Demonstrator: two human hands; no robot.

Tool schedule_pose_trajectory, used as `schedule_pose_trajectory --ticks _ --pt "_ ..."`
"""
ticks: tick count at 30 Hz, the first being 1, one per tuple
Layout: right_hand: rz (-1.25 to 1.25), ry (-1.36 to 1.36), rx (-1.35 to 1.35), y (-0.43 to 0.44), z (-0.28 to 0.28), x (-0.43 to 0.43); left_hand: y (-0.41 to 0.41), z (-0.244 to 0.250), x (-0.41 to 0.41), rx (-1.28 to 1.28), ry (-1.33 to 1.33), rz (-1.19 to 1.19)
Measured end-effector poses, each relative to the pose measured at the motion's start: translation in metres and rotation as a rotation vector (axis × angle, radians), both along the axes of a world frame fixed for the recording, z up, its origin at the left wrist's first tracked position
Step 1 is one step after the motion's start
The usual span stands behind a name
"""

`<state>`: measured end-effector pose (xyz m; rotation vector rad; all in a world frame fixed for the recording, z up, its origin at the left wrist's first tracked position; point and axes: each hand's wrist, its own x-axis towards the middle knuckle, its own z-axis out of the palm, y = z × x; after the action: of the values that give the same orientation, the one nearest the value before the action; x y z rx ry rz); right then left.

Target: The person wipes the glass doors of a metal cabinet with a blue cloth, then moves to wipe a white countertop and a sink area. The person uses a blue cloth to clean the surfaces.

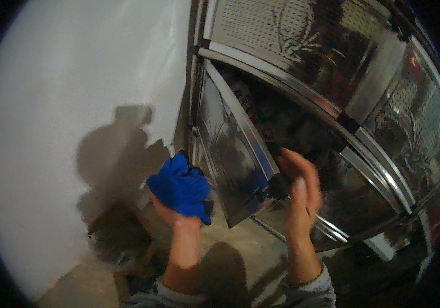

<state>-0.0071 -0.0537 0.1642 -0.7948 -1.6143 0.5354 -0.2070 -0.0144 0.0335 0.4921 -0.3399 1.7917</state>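
A bunched blue cloth (183,188) covers most of my left hand (162,210), which holds it beside the wall. In front of me a metal-framed cabinet door (231,154) with a glossy etched panel stands ajar. My right hand (304,188) is at the free edge of this door, close to its black corner piece (279,184). Its fingers are blurred, and whether they grip the edge or only touch it is unclear. Behind the door the cabinet interior (289,111) is dark, with some items dimly showing.
A white wall (69,77) rises on the left, bearing my shadow. Above and right are more cabinet panels (258,27), some perforated, in metal frames. A dark bushy object (119,238), not clearly made out, sits low by the wall. A white cabinet leg (381,248) shows lower right.
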Motion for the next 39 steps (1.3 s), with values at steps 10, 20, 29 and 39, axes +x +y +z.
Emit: schedule_pose_trajectory --ticks 10,20,29,39 --pt "0.478 0.222 -0.179 -0.015 -0.073 -0.097 -0.038 0.032 -0.017 -0.421 0.375 0.309" --pt "0.395 0.129 -0.095 0.010 -0.081 -0.116 -0.016 0.002 -0.087 -0.367 1.120 0.490" --pt "0.383 -0.038 -0.042 0.016 -0.075 -0.107 -0.017 -0.001 -0.072 -0.167 1.009 0.441" --pt "0.436 -0.038 -0.012 0.030 -0.085 -0.102 -0.012 0.009 -0.074 -0.120 1.020 0.343"
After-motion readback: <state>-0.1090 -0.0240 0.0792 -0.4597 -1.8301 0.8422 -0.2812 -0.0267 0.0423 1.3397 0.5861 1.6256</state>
